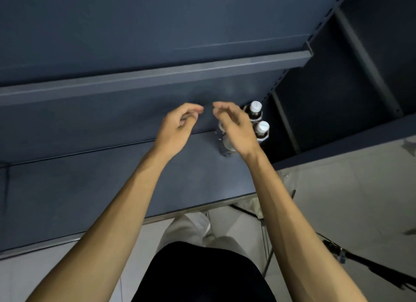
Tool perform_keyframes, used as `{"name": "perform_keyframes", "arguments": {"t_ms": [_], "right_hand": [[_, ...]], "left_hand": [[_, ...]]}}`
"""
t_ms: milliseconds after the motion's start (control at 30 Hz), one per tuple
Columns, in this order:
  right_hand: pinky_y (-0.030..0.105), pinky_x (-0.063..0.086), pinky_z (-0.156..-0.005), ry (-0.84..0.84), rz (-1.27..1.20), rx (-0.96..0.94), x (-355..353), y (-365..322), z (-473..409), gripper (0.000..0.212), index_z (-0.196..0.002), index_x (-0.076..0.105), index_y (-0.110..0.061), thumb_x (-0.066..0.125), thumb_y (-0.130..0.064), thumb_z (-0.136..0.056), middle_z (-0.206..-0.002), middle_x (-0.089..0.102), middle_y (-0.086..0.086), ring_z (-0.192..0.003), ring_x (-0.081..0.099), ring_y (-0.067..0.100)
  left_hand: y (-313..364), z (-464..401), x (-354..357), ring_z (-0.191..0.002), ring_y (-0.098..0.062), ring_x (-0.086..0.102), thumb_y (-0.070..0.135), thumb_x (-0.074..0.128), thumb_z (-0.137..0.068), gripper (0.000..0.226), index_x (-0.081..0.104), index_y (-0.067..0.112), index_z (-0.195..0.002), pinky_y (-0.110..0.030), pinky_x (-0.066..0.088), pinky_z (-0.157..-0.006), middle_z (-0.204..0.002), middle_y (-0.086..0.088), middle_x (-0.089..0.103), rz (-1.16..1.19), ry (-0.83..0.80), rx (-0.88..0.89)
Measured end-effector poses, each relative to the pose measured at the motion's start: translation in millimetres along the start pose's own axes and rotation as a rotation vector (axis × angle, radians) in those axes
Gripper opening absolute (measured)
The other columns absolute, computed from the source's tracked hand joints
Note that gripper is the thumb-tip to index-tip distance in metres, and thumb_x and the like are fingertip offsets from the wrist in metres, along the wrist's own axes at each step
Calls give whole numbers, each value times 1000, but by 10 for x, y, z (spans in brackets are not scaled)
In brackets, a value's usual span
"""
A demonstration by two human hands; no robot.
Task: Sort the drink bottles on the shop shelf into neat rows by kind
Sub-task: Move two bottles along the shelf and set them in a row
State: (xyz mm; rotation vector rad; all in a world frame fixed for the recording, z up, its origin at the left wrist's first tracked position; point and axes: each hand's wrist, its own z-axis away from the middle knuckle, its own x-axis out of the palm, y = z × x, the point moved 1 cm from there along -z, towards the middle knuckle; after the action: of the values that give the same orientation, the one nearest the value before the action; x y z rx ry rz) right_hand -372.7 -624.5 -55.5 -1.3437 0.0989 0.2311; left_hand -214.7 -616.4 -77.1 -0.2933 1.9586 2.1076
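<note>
Two dark bottles with white caps stand one behind the other at the right end of the dark shelf (90, 189): the far bottle (255, 110) and the near bottle (263, 129). A clear bottle (224, 145) stands just left of them, mostly hidden behind my right hand (234, 128). That hand hovers over it with loosely curved fingers and holds nothing. My left hand (177, 128) hangs above the shelf to the left, fingers loosely curled, empty. The fingertips of both hands nearly meet.
An upper shelf (157, 76) juts out above the hands. A slotted upright post (276, 83) bounds the shelf at the right. Beyond it lies another shelf bay (337, 99). A pale floor (349, 200) and a dark tripod leg (360, 263) lie at the lower right.
</note>
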Motion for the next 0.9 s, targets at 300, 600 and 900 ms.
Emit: {"name": "perform_keyframes", "arguments": {"t_ms": [300,600,900], "right_hand": [[23,46,-96,-290,-133,-41,1270,-353,773,23,-118,62,-11,55,-18,-97,-95,62,-18,-93,59,-2],[26,47,-96,-573,-78,-165,2664,-746,2010,23,-117,64,-17,52,-22,-98,-100,61,-21,-108,60,9],[38,45,-104,-824,77,-163,4009,-955,2798,20,-115,62,-28,55,-31,-97,-108,59,-20,-116,58,12]], "left_hand": [[-18,1176,-1249,-109,-5,61,13,48,-97,25,62,32,-107,-26,46,-98,-113,9,67,-48,228,11],[-44,2999,-2523,-109,2,58,16,49,-99,24,59,28,-118,-13,42,-92,-118,11,64,-184,444,-68],[-514,4402,-3481,-111,-2,56,18,48,-100,24,58,24,-121,-9,41,-91,-118,9,61,-128,651,-204]]}}
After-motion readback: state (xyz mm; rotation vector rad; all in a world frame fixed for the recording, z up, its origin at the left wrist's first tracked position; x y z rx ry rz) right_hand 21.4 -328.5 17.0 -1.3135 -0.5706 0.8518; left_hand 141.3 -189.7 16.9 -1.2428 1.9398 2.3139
